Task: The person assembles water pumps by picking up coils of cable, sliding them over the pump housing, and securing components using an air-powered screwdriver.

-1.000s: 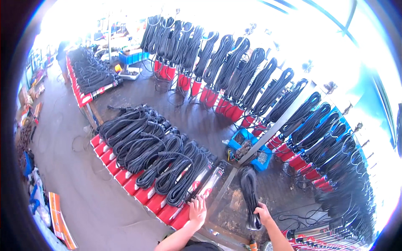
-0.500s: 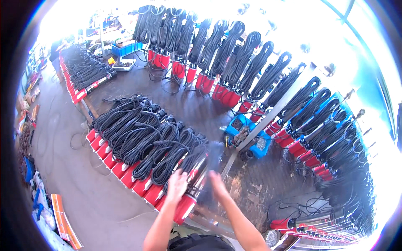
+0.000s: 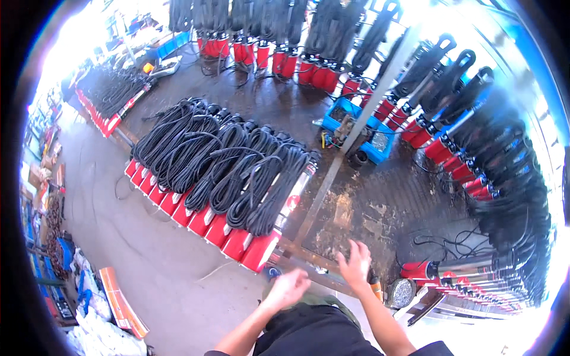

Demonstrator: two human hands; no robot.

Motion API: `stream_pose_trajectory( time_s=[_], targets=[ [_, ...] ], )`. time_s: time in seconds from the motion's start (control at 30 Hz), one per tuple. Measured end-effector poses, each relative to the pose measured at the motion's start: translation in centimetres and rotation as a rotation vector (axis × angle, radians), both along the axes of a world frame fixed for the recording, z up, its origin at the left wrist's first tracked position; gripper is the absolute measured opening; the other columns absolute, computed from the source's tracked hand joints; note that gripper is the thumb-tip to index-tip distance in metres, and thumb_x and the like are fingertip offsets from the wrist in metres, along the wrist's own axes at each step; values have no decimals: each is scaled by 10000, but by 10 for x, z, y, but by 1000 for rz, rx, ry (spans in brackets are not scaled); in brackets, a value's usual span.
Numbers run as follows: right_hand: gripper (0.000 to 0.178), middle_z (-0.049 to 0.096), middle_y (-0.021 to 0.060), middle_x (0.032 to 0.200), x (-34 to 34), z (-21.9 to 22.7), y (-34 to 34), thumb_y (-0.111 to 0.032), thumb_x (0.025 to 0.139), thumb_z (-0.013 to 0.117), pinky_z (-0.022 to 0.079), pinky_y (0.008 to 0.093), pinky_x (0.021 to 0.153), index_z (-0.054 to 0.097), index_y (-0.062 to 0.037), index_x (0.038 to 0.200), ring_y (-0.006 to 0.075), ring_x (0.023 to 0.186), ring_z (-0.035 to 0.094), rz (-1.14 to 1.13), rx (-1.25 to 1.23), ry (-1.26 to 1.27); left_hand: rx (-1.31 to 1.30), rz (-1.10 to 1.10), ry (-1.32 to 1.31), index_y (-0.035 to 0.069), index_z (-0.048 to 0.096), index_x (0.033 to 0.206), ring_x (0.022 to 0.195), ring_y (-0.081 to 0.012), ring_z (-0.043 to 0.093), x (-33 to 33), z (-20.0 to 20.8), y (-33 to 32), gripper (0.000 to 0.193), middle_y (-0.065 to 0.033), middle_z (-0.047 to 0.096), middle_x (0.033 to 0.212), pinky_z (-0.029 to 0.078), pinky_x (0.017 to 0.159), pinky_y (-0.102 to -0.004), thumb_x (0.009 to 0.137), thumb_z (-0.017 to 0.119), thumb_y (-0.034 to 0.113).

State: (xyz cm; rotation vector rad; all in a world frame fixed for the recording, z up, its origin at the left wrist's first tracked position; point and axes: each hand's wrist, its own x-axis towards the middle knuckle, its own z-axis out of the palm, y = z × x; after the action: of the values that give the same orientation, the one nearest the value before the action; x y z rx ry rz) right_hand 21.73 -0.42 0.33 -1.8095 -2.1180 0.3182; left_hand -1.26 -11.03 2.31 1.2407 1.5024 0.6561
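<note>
Black cable coil (image 3: 272, 202) along red-ended cylinder (image 3: 291, 204), row's near end, bench (image 3: 386, 231) | left hand (image 3: 290, 287) bent, can't tell if closed; right hand (image 3: 355, 264) spread, empty | coil likely floppy — grip mid-bundle; cylinder likely stiff, heavy — support both ends

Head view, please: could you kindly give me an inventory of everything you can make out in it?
Front-row cylinders: about ten, red and silver, worktable's near left edge
Cable coils: several, black, on those cylinders
Worktable: one, dark brown, centre
Rear-row cylinders: many, red, far side, below black coils
Far-left cylinders: uncounted, red, under black cable
Lower-right cylinders: many, red and silver, lying in a row
Bins: at least two, blue, beside the post
Post: one, grey, right of centre
Orange pieces: a few, orange, floor, lower left
Left hand: one, bare, lower centre
Right hand: one, bare, by the worktable's near edge
</note>
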Motion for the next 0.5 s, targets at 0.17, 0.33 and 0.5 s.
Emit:
stream_pose_trajectory(
  time_s=[0.17,0.33,0.5],
  targets=[
    [594,509,186,1230,142,-33,-81,-270,798,712,436,476,973,496,-33,1298,366,1165,513,-185,-347,-380,-12,-158,-78,23,647,1172,883,-154,686,97,9,-8,282,-101,729,947,551,800,-318,943,673,186],
    [378,577,111,1007,167,-47,-97,-168,855,588,548,389,745,536,-52,1211,260,918,628,-109,-73,-409,340,-9,-313,2,641,1068,799,-105,640,184,115,63,161,-61,685,871,515,742,-246,990,627,143],
    [539,631,112,964,182,-77,-95,-172,863,576,546,361,713,482,24,1356,251,845,662,-117,16,-534,817,-263,-325,-1,628,1076,830,-102,620,313,257,102,140,-59,681,963,470,742,-233,964,642,83]
  ],
)
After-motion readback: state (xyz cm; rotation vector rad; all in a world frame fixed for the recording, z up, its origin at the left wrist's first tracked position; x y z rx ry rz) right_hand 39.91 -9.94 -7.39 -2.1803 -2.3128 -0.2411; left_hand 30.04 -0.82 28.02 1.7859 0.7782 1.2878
